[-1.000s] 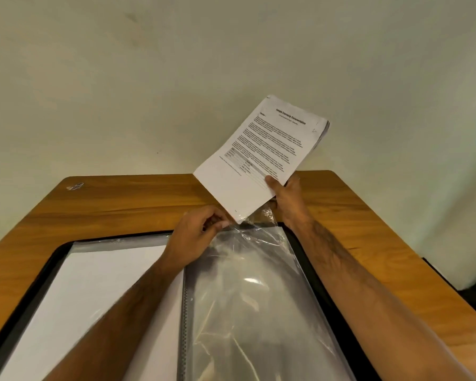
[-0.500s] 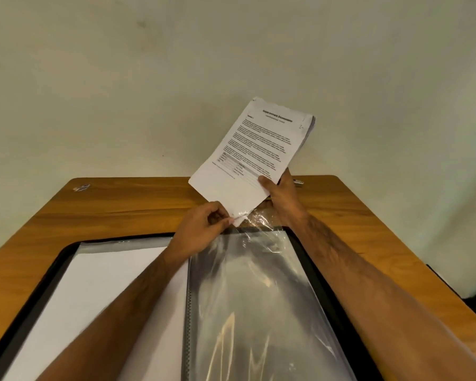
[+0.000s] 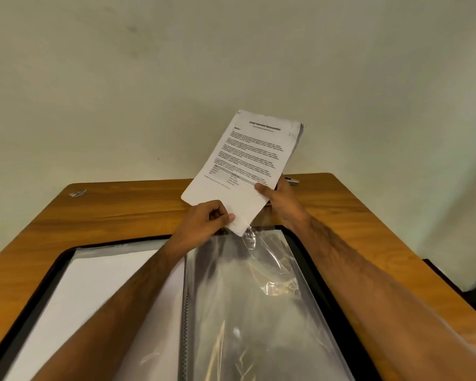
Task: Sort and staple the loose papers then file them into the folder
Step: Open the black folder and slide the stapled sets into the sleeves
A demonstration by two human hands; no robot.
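Note:
A stapled bundle of printed papers (image 3: 248, 163) is held tilted above the far edge of an open black folder (image 3: 318, 265). My right hand (image 3: 280, 199) grips the bundle's lower right edge, thumb on the front page. My left hand (image 3: 206, 221) pinches the top edge of a clear plastic sleeve (image 3: 259, 292) beside the bundle's lowest corner. That corner touches the sleeve's crumpled mouth. The folder's left side holds a sleeve with white paper (image 3: 88, 298) inside. My forearms hide part of both pages.
The folder lies on a wooden table (image 3: 121, 213) against a pale wall. A small metal object (image 3: 293, 181), partly hidden behind my right hand, lies near the table's far edge. A small clear scrap (image 3: 77, 193) sits at the far left corner.
The bundle's lower corner has come down to the mouth of the sleeve. My left hand has stayed pinching the sleeve's top edge.

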